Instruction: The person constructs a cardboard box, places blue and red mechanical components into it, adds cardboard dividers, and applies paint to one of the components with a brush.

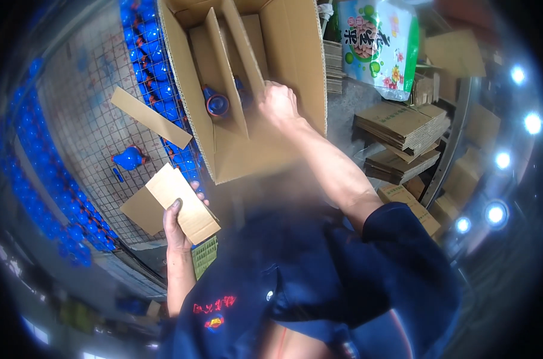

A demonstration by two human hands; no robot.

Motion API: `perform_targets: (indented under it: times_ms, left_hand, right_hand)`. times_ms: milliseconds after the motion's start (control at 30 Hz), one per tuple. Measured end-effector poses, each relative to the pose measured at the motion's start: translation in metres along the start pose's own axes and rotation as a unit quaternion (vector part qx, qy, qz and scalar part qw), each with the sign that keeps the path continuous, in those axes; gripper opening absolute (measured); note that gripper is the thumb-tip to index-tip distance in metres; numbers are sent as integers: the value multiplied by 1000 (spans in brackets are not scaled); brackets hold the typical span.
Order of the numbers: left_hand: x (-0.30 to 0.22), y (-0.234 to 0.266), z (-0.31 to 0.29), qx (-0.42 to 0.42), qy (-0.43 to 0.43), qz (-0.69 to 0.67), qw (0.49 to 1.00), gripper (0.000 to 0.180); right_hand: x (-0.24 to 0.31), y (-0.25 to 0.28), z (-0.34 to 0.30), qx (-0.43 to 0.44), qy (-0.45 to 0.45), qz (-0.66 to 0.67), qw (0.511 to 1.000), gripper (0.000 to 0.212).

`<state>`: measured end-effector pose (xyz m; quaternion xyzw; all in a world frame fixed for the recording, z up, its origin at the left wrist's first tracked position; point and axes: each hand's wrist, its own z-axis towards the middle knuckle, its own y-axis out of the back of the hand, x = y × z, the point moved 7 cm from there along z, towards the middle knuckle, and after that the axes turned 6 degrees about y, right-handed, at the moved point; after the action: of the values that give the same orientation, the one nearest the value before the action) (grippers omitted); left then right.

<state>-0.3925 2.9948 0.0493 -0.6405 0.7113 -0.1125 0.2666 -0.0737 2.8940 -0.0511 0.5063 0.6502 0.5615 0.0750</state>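
Observation:
My right hand [278, 106] reaches into a tall open cardboard box [301, 54], its fingers closed on the near end of a cardboard divider [245, 45]. A second divider [226, 69] stands upright to its left, roughly parallel. Between the dividers and the box's left wall lies a shiny blue part with an orange-red ring [216, 103]; another blue part shows dimly between the two dividers. Below the box's near left corner, my left hand [177, 230] grips a few flat cardboard strips [186, 206], thumb on top.
On the wire-mesh table [98, 78] at left are a loose blue part [129, 158], a cardboard strip [151, 118] and rows of blue parts [157, 72]. Folded cardboard stacks [403, 125] and a printed white-green bag [376, 45] stand at right.

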Motion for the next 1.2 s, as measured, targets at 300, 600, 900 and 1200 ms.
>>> perform_targets:
  times_ms: [300, 600, 900, 1200]
  left_hand:
    - [-12, -15, 11, 8, 13, 3, 1000, 62]
    - [-37, -72, 8, 84, -21, 9, 996, 75]
    - [-63, -232, 74, 197, -124, 866, 443, 49]
    - [71, -204, 220, 227, 72, 968, 75, 37]
  right_hand:
    - [-36, 11, -19, -80, -18, -24, 996, 13]
    - [-18, 10, -16, -25, -32, 5, 999, 16]
    - [-30, 34, -22, 156, -108, 84, 978, 42]
    - [-46, 33, -26, 71, -32, 124, 989, 14]
